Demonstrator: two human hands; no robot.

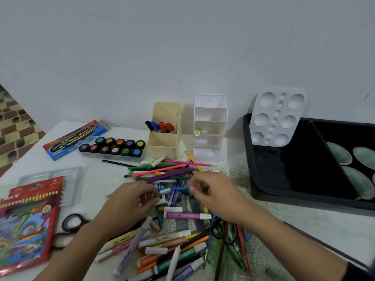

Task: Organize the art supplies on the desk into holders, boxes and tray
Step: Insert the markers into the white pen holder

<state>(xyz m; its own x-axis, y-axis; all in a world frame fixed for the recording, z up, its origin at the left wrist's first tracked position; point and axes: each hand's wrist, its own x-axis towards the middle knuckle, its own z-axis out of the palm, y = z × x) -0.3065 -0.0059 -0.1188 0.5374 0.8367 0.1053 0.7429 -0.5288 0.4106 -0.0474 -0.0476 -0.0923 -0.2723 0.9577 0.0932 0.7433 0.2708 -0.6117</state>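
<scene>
A loose pile of coloured pencils (pixel 162 169) and pens and highlighters (pixel 168 240) covers the middle of the desk. Both hands hover over it, blurred by motion. My left hand (pixel 132 199) has curled fingers at the white-capped end of a blue pen (pixel 174 189). My right hand (pixel 215 191) pinches the pen's other end. Behind the pile, a cream holder (pixel 162 147) contains black, blue and red markers (pixel 160 126), beside a white tiered holder (pixel 210 110). A black tray (pixel 294 179) lies at the right.
A white palette (pixel 277 118) leans on the tray, which holds shell dishes (pixel 363 157). At the left are paint pots (pixel 113 148), a blue brush box (pixel 75 138), a clear case (pixel 50 177), a red pencil box (pixel 28 220) and black scissors (pixel 71 222).
</scene>
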